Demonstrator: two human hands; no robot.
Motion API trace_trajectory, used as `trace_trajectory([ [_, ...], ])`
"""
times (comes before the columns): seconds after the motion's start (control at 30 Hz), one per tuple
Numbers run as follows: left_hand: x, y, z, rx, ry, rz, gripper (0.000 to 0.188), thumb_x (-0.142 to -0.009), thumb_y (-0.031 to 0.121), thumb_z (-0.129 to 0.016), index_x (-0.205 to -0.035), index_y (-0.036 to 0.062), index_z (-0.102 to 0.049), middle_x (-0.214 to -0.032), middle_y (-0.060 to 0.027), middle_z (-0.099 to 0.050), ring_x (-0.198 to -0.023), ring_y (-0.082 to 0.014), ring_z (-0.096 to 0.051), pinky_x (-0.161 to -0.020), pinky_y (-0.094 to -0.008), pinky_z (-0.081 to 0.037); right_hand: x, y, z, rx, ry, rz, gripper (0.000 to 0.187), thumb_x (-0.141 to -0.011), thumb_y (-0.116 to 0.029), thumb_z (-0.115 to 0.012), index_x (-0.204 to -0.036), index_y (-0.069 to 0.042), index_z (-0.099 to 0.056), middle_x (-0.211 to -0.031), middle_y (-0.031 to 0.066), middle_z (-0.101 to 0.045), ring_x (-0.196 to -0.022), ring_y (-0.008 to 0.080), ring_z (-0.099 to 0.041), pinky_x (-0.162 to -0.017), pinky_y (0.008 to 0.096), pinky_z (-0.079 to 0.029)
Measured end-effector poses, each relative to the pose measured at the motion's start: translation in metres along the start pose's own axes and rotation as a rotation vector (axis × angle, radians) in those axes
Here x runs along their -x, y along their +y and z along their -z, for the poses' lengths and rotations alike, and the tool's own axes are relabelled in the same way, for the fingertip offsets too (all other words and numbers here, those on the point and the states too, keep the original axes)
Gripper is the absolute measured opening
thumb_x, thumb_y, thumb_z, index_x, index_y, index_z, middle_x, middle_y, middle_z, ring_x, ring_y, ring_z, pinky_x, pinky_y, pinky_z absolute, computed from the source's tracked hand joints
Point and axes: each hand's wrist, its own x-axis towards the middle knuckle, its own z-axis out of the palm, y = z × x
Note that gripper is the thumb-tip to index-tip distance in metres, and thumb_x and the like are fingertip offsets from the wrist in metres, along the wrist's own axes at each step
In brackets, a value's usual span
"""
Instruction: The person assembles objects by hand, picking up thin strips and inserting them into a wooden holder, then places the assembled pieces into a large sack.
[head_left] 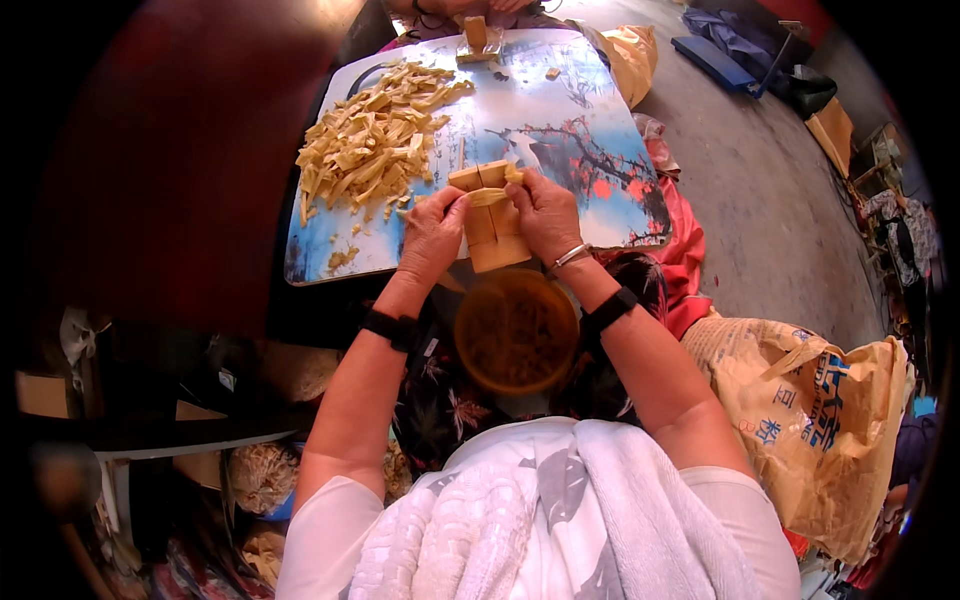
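A pale yellow strip (pixel 487 197) lies across a small wooden block (pixel 497 252) with a slit down its middle. At the strip's left end, my left hand (pixel 432 238) is closed, thumb and fingers pinched. My right hand (pixel 550 218) is closed on the other end, with a crumpled yellow bit showing above the fingertips. The block rests at the near edge of the painted table (pixel 580 85). Just below the block, an amber round tub (pixel 517 330) between my knees holds several small pieces. A heap of similar yellow strips (pixel 375 140) covers the table's left side.
Across the table another person's hands (pixel 490 5) show near a second wooden block (pixel 475 35). A large tan sack (pixel 800 420) stands close by my right arm. Red cloth (pixel 685 255) hangs at the table's right edge. A blue platform scale (pixel 715 62) sits on the floor.
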Motion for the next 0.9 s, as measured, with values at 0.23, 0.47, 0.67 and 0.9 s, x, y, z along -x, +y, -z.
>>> trace_trajectory([
  [0.23, 0.005, -0.011, 0.012, 0.062, -0.011, 0.18, 0.019, -0.096, 0.017, -0.056, -0.097, 0.002, -0.067, -0.069, 0.0005, -0.058, -0.062, -0.0095, -0.054, -0.058, -0.0259, -0.044, 0.006, 0.004, 0.005, 0.152, -0.065, 0.116, 0.013, -0.088, -0.017, -0.061, -0.093, -0.006, -0.058, -0.085, 0.0154, -0.062, -0.083, 0.0362, -0.061, -0.069, 0.0464, -0.048],
  [0.47, 0.075, 0.027, 0.024, 0.614, -0.044, 0.299, 0.015, -0.095, 0.012, -0.058, -0.104, 0.0022, -0.065, -0.086, -0.0009, -0.064, -0.077, -0.0074, -0.057, -0.073, -0.0221, -0.046, 0.07, -0.031, 0.061, -0.052, -0.293, -0.064, 0.022, -0.085, -0.024, -0.068, -0.092, -0.004, -0.062, -0.077, 0.0161, -0.064, -0.073, 0.0336, -0.063, -0.064, 0.0391, -0.049],
  [0.67, 0.127, 0.047, -0.011, 0.547, -0.142, 0.22, 0.016, -0.091, 0.006, -0.064, -0.107, 0.0033, -0.066, -0.091, 0.002, -0.065, -0.085, -0.0058, -0.058, -0.077, -0.0193, -0.046, 0.106, -0.047, 0.04, -0.115, -0.231, 0.027, 0.027, -0.089, -0.031, -0.064, -0.097, -0.005, -0.066, -0.08, 0.0125, -0.061, -0.074, 0.0301, -0.062, -0.067, 0.0367, -0.05],
  [0.9, 0.184, -0.003, -0.008, 1.207, -0.373, 0.949, 0.04, -0.099, 0.046, -0.048, -0.108, 0.0098, -0.063, -0.094, -0.007, -0.068, -0.084, -0.0196, -0.067, -0.075, -0.0333, -0.054, 0.138, -0.053, 0.043, -0.207, -0.245, 0.221, 0.007, -0.088, -0.005, -0.058, -0.083, -0.003, -0.062, -0.077, 0.0117, -0.061, -0.067, 0.0302, -0.06, -0.061, 0.0347, -0.05],
])
